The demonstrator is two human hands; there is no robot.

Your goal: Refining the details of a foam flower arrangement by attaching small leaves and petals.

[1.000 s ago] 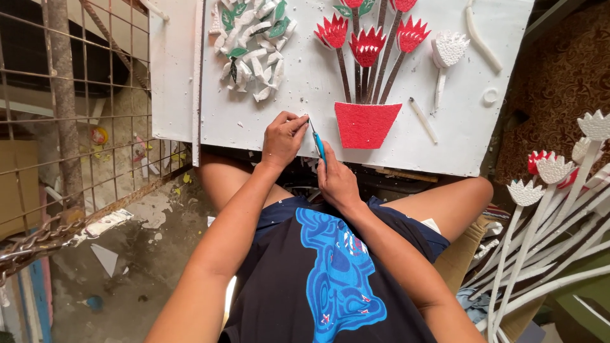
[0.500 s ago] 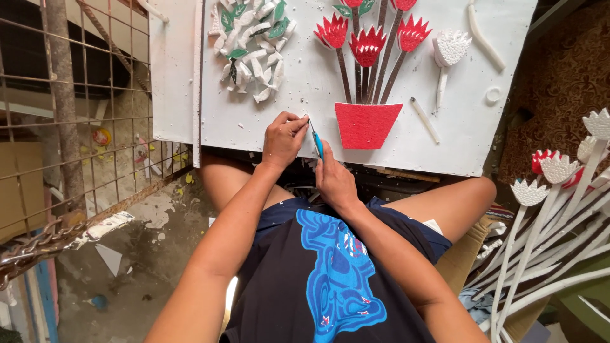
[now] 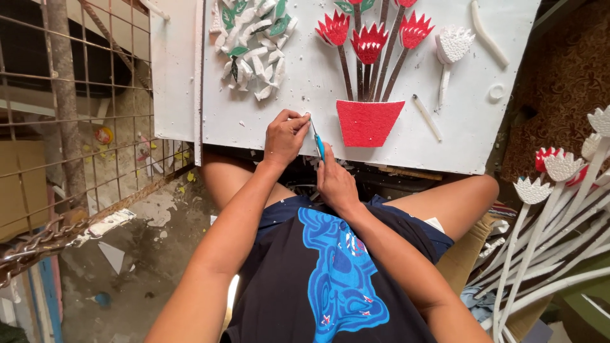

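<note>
A white foam board (image 3: 305,95) lies across my knees. On it sit a red foam pot (image 3: 368,122), red flowers on brown stems (image 3: 368,41), and a white flower (image 3: 452,46). My left hand (image 3: 286,136) is closed at the board's near edge, pinching a small white piece I can barely see. My right hand (image 3: 335,181) grips a blue-handled cutter (image 3: 318,143), whose blade points up toward my left fingertips. The two hands are almost touching.
A pile of white and green foam leaves (image 3: 251,41) lies at the board's far left. Loose white sticks (image 3: 427,117) lie beside the pot. White and red foam flowers on stems (image 3: 553,209) lean at the right. A wire fence (image 3: 95,114) stands left, with scraps on the floor.
Both hands stay at the board's near edge. The cutter has shifted only slightly between my fingers.
</note>
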